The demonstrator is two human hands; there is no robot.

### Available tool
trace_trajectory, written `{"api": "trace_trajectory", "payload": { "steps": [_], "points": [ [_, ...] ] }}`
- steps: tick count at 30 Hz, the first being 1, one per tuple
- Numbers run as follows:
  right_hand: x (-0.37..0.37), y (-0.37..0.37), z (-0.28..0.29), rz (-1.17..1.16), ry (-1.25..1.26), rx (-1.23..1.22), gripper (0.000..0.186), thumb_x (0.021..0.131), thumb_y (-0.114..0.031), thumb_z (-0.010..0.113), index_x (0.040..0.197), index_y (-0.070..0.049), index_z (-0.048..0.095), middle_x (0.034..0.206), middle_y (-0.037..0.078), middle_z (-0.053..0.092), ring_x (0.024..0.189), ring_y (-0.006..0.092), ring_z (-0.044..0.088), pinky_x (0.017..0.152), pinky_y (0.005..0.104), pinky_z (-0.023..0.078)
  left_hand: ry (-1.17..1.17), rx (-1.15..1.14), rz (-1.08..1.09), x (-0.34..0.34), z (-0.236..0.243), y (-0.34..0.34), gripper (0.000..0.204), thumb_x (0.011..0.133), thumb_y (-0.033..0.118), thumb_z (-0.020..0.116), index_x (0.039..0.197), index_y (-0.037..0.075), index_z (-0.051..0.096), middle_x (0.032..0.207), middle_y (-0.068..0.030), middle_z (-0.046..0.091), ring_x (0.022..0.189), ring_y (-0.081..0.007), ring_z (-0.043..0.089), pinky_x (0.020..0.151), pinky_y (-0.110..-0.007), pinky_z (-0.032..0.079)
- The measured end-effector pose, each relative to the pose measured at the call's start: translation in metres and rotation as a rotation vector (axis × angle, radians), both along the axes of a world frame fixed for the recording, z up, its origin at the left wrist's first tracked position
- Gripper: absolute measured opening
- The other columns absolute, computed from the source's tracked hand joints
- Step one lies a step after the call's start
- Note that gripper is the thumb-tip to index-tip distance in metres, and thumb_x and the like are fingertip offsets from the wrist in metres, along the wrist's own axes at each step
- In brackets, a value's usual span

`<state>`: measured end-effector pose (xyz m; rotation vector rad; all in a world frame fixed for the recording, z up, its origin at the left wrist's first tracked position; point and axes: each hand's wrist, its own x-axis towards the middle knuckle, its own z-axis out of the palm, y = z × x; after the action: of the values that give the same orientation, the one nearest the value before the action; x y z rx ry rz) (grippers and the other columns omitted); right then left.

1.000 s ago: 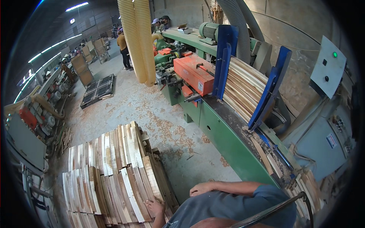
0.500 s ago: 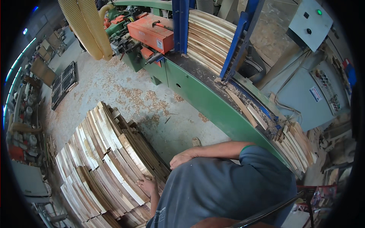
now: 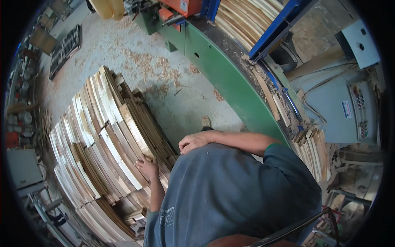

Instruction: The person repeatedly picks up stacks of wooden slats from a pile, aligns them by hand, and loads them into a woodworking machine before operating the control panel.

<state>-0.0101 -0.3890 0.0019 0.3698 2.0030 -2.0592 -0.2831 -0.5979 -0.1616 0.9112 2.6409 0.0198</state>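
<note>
Though the view is tipping, no board is shifting: left hand [image 3: 147,168] touching the stack [image 3: 109,146], right hand [image 3: 192,143] curled (can't tell either grip).

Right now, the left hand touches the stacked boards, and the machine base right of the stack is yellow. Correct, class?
The colour is wrong: in the head view, the machine base is green. The left hand does touch the stacked boards.

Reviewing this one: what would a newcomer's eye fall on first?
The stack of pale and brown wooden boards fills the lower left, the bare left hand touching its right side. Next: the long green metal machine base slanting rightward from top centre, and the blue metal upright beyond.
</note>
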Motion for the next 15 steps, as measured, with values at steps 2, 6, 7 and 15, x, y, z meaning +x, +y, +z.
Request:
{"api": "trace_trajectory", "payload": {
  "steps": [2, 6, 7, 15],
  "points": [
    [0.002, 0.000, 0.010, 0.019, -0.128, 0.029, 0.040, 0.098, -0.037, 0.064, 0.107, 0.002, 0.068, 0.098, 0.010, 0.072, 0.093, 0.0169, 0.065, 0.084, 0.0337, 0.050, 0.017, 0.027, -0.008, -0.001, -0.003, 0.000, 0.089, 0.083, 0.039, 0.084, 0.157, 0.020, 0.038, 0.155, -0.0369, 0.034, 0.146, -0.0504, 0.035, 0.124, -0.051, 0.028],
    [0.001, -0.007, 0.006, 0.006, -0.097, 0.056, 0.038, 0.098, -0.035, 0.065, 0.105, 0.002, 0.068, 0.096, 0.009, 0.071, 0.092, 0.0163, 0.065, 0.083, 0.0335, 0.051, 0.031, 0.056, -0.018, -0.006, -0.011, -0.009, 0.092, 0.081, 0.045, 0.084, 0.157, 0.019, 0.040, 0.153, -0.0358, 0.036, 0.146, -0.0510, 0.034, 0.123, -0.053, 0.027],
    [0.006, -0.007, 0.001, -0.030, -0.059, 0.020, 0.036, 0.098, -0.034, 0.066, 0.105, 0.001, 0.069, 0.096, 0.009, 0.072, 0.092, 0.0160, 0.065, 0.083, 0.0336, 0.051, 0.023, 0.068, -0.026, -0.005, -0.006, -0.007, 0.092, 0.081, 0.045, 0.084, 0.157, 0.019, 0.040, 0.153, -0.0358, 0.036, 0.146, -0.0510, 0.034, 0.123, -0.053, 0.027],
    [0.004, -0.020, -0.011, -0.026, 0.008, -0.043, 0.031, 0.095, -0.029, 0.072, 0.103, 0.000, 0.068, 0.095, 0.007, 0.071, 0.089, 0.0155, 0.064, 0.080, 0.0347, 0.051, 0.019, 0.035, 0.042, -0.002, -0.004, -0.021, 0.096, 0.081, 0.041, 0.087, 0.160, 0.020, 0.036, 0.158, -0.0369, 0.030, 0.147, -0.0494, 0.034, 0.123, -0.050, 0.030]
  ]
}}
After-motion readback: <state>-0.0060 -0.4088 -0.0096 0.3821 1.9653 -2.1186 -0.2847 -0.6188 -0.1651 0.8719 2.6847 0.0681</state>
